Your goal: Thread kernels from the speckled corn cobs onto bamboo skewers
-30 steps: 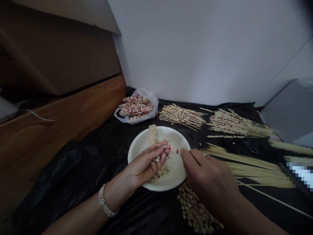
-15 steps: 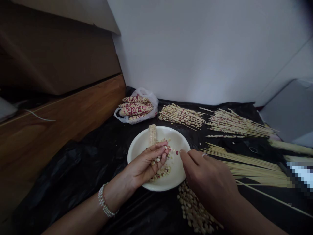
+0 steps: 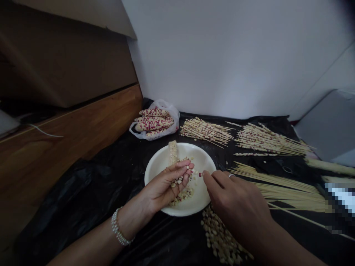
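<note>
Over the white bowl (image 3: 155,155), my left hand (image 3: 163,184) is cupped around loose corn kernels (image 3: 177,181), with a pale kernel at its thumb and fingertips. My right hand (image 3: 230,195), a ring on one finger, is closed in a pinch at the bowl's right rim. A dark red kernel (image 3: 200,174) shows right at its fingertips, in line with pale kernels reaching toward my left fingers. They seem to sit on a thin skewer, mostly hidden by my right hand. In the bowl lie a stripped corn cob (image 3: 172,152) and more kernels.
Speckled corn cobs (image 3: 155,121) fill a plastic bag behind the bowl. Two piles of corn-threaded skewers (image 3: 205,131) lie at the back. Bare skewers (image 3: 288,190) are at right, and brownish seeds (image 3: 219,236) lie in front. A black sheet (image 3: 91,199) covers the surface.
My right fingertips have shifted slightly left and down, with the red kernel now right against them. A pale kernel shows more clearly at my left fingertips. The surrounding things are unchanged.
</note>
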A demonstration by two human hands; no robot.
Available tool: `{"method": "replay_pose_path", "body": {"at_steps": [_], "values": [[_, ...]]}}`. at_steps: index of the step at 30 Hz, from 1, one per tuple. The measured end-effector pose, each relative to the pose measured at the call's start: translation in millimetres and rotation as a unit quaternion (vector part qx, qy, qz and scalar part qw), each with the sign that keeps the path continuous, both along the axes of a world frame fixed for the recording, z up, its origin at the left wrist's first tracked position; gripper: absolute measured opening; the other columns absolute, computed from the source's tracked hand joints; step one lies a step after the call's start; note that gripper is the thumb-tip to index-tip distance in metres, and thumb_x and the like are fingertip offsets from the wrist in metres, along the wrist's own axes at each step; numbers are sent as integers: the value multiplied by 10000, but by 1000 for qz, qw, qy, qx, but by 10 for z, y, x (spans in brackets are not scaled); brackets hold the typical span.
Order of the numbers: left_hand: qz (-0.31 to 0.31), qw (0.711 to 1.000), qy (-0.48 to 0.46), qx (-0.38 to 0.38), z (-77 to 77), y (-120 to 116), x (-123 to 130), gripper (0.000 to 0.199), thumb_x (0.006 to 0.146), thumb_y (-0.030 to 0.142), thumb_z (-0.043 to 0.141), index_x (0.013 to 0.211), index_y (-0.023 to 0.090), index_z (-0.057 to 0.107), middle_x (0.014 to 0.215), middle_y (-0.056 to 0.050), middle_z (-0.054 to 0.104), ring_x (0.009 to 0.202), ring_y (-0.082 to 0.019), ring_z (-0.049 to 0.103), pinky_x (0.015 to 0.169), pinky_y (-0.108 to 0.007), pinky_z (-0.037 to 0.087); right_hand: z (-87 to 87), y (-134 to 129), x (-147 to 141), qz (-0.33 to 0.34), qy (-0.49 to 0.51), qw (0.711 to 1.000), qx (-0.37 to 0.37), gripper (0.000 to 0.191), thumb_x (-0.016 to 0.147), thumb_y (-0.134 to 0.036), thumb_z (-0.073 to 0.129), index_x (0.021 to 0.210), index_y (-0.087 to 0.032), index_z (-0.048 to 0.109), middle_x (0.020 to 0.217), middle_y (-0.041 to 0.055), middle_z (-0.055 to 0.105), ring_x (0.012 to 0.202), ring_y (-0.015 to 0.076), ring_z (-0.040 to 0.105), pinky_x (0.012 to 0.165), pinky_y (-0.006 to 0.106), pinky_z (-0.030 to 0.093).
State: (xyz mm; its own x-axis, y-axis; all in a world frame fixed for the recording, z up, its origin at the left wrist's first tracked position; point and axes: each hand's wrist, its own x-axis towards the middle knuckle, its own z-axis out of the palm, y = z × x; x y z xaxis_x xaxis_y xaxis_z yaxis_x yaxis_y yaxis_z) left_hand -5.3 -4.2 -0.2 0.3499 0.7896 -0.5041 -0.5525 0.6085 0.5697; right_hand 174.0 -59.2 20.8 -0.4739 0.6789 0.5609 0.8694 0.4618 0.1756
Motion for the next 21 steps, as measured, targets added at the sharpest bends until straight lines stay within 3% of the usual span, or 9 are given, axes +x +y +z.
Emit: {"method": "replay_pose_path", "body": {"at_steps": [8,21], "values": [[8,1000,8,3,34,1,13,214,756,-12,681,918,123,721,922,-50,725,819,-80,674,758,-137,529,17,-7,3,1,-5,1000,5,226,757,-34,512,878,-141,671,646,19,558,537,177,478,515,324,254],[-1,1000,-25,-16,-56,17,-28,259,750,28,704,979,148,714,988,-44,724,855,-96,672,821,-162,522,13,-13,3,-9,-8,1000,4,239,736,-35,550,908,-132,683,669,24,585,551,176,492,524,319,276]]}}
